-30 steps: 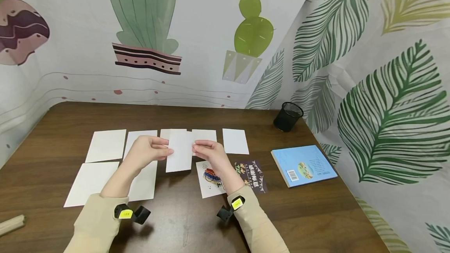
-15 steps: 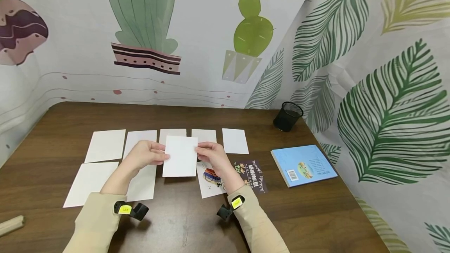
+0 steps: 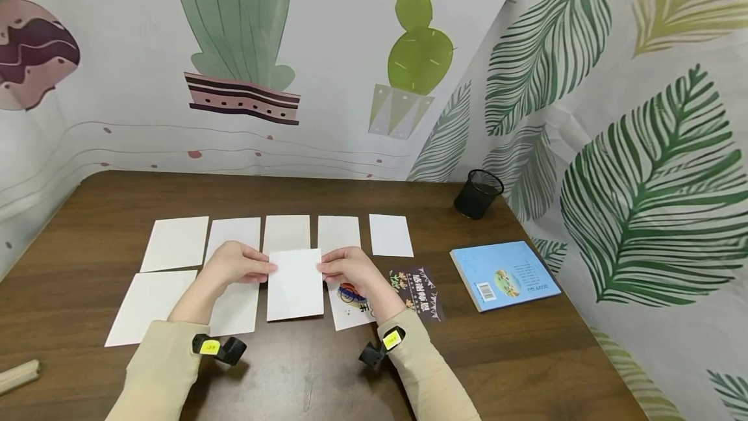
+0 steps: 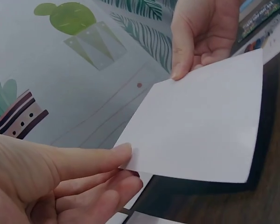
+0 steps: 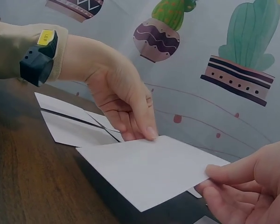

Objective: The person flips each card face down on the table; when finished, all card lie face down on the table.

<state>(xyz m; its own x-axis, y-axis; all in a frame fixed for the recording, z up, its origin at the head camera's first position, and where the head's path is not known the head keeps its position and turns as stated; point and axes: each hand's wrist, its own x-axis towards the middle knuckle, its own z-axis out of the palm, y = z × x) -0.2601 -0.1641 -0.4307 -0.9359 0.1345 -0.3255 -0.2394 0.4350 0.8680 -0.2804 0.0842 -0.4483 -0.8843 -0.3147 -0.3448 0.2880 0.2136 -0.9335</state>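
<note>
Blank white card (image 3: 295,284), rectangular, plain on the upper face, no print or mark visible, edges straight and corners sharp. Held flat and just above the brown wooden table (image 3: 526,356), in the near row of cards, between a blank card on the left (image 3: 236,307) and a printed picture card (image 3: 350,307) on the right. Seen from the wrist views as raised off the wood, a dark shadow under it.

Left hand (image 3: 234,264) pinching the card's left edge near the far corner, thumb on top, fingers curled beneath. Right hand (image 3: 347,266) pinching the right edge likewise, thumb over, fingers under. Both grasping the same card.

Around it: five blank cards in a far row (image 3: 286,232), another blank card at the near left (image 3: 150,304), a dark printed card (image 3: 417,291) just right of the picture card. Further right, a light blue book (image 3: 504,275) lying flat, barcode up.

Black mesh pen cup (image 3: 478,193) upright near the table's far right corner; inside too dark to tell contents. End of a pale wooden piece (image 3: 19,374) at the near left edge.
</note>
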